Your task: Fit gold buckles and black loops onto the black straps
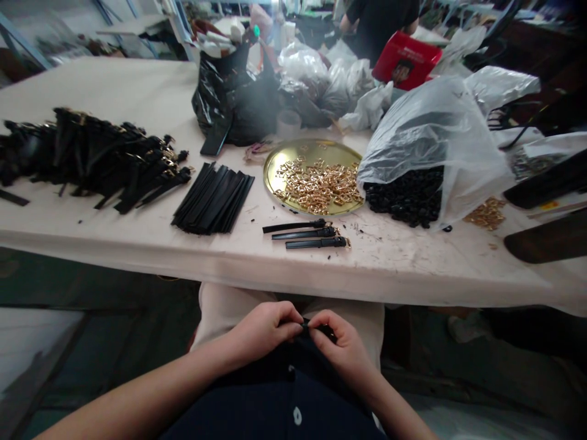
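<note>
Over my lap, below the table edge, my left hand (275,324) and my right hand (337,339) meet fingertip to fingertip. Both pinch a small black strap piece (305,326); most of it is hidden by my fingers and lost against my dark shirt. On the table ahead lie three black straps with gold buckles (312,234), side by side. A stack of flat black strips (214,198) is to their left. Behind them a round gold tray (274,165) carries many small gold buckles (316,183).
A large heap of buckled black straps (105,156) covers the table's left side. At right, a clear plastic bag (426,134) spills small black pieces (403,197), near loose gold parts (487,214). Black and white bags (238,98) line the back. A person (383,27) stands beyond.
</note>
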`<action>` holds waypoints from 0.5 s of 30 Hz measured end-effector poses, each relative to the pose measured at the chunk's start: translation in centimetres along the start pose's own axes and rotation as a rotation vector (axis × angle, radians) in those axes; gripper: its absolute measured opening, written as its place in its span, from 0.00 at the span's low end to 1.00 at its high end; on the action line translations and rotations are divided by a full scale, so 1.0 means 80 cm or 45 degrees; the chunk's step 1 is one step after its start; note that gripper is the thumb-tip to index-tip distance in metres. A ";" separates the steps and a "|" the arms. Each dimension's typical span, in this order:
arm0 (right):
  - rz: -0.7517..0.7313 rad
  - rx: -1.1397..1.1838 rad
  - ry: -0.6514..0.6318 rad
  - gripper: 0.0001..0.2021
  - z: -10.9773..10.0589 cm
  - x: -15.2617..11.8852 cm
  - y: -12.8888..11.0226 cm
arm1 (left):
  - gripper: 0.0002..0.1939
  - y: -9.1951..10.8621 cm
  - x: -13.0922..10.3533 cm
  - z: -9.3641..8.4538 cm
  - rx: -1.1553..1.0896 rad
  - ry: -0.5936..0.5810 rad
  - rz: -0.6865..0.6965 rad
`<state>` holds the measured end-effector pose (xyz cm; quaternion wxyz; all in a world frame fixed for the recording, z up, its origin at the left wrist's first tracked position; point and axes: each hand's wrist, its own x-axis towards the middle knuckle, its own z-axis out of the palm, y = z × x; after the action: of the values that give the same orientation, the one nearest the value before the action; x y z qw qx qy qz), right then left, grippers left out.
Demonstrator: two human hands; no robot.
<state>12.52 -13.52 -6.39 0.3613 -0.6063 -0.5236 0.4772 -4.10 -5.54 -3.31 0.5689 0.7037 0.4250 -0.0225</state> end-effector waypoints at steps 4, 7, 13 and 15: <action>0.028 -0.011 0.080 0.05 0.007 -0.001 0.000 | 0.12 0.000 -0.002 -0.007 -0.148 -0.124 -0.023; -0.094 -0.045 0.059 0.04 0.007 -0.001 -0.002 | 0.13 0.001 -0.003 -0.008 -0.161 -0.218 -0.058; -0.309 -0.156 0.007 0.05 0.001 -0.005 -0.001 | 0.11 0.015 -0.001 0.000 0.253 -0.130 -0.026; -0.284 -0.172 0.021 0.05 0.002 -0.007 0.002 | 0.11 0.018 0.002 0.003 0.400 -0.099 0.022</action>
<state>12.38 -14.09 -6.48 0.3748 -0.5712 -0.6156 0.3928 -3.03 -5.65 -2.37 0.4682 0.7863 0.3876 -0.1111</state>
